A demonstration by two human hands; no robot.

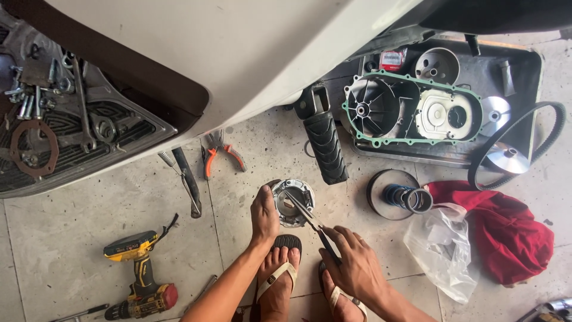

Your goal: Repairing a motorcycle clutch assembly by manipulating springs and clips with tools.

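A round metal clutch assembly with springs lies on the tiled floor in front of my sandalled feet. My left hand presses on its left rim and holds it steady. My right hand grips the dark handles of long-nose pliers, whose thin jaws reach up and left into the middle of the clutch.
White scooter body overhead. Orange-handled pliers, a screwdriver and a yellow cordless drill lie left. A footpeg, a metal tray with engine cover, a drive belt, a pulley with spring, a red cloth and a plastic bag lie right.
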